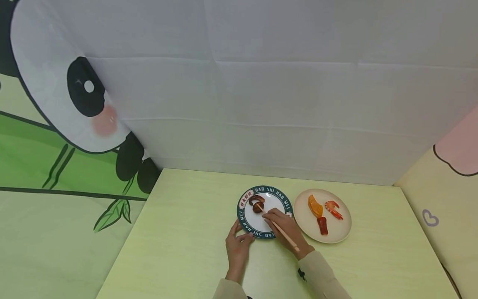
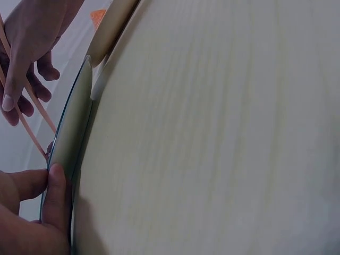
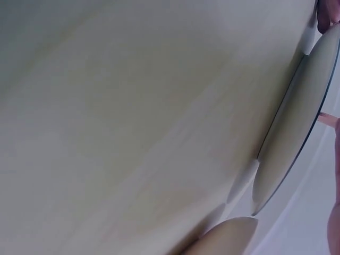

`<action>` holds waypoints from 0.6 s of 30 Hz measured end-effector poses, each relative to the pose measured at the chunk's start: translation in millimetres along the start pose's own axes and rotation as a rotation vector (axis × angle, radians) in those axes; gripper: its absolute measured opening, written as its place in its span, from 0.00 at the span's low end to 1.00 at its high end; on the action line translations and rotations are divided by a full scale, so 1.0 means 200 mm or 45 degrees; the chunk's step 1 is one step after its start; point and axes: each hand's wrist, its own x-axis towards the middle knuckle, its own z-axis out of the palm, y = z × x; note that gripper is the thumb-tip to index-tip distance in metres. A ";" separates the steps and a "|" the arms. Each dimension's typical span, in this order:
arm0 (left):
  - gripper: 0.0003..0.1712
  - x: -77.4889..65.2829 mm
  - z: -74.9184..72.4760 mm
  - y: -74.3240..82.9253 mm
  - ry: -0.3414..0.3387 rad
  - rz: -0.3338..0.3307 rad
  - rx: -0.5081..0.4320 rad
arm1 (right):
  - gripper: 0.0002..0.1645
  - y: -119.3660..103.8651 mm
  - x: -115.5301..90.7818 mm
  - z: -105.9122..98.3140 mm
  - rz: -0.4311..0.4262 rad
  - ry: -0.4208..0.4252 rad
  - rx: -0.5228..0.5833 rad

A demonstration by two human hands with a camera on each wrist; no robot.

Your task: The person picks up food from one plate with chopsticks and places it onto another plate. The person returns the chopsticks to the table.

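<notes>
My left hand (image 1: 238, 249) grips the near-left edge of a white plate (image 1: 275, 202) with a dark green lettered rim, its thumb and fingers at the rim. A dark curved mushroom slice (image 1: 257, 198) and a round brown mushroom (image 1: 257, 209) lie on that plate. From the plate's right side, my right hand (image 1: 285, 228) reaches over it, holding a pair of light wooden chopsticks (image 1: 288, 238). The chopstick tips are at the round mushroom. In the left wrist view, the chopsticks (image 2: 40, 109) slant down behind the plate's edge, which partly hides their tips.
Close to the right of the green-rimmed plate stands a cream plate (image 1: 337, 233). It bears an orange piece (image 1: 315, 206), a shrimp (image 1: 333, 209) and a dark red piece (image 1: 323, 226). A pale wall cloth (image 1: 261, 124) rises behind the light wooden table (image 1: 186, 232).
</notes>
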 end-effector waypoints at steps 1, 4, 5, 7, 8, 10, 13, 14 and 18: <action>0.42 0.00 0.00 0.00 0.000 0.004 -0.003 | 0.12 0.00 0.00 0.00 -0.004 -0.001 -0.005; 0.42 0.00 0.00 0.00 -0.001 0.013 -0.018 | 0.12 0.01 0.00 0.01 -0.012 0.005 -0.010; 0.42 0.00 0.00 0.00 0.000 0.018 -0.020 | 0.13 0.01 0.00 0.01 -0.014 0.005 -0.007; 0.42 0.00 0.00 0.00 0.003 0.015 -0.018 | 0.13 0.00 0.01 0.01 -0.003 0.004 0.011; 0.42 0.00 0.00 0.00 0.002 0.013 -0.018 | 0.13 0.00 0.01 0.00 0.005 0.004 0.026; 0.42 0.00 0.00 0.00 0.003 0.013 -0.003 | 0.13 0.00 0.01 0.00 0.028 0.003 0.057; 0.42 0.00 0.00 0.00 0.003 0.000 0.005 | 0.13 -0.01 0.01 -0.01 0.057 0.000 0.081; 0.42 0.00 0.00 0.00 0.002 0.000 0.006 | 0.13 -0.01 0.02 -0.02 0.060 0.000 0.084; 0.42 0.00 0.00 0.00 0.003 -0.007 -0.003 | 0.13 -0.01 0.03 -0.02 0.059 -0.003 0.095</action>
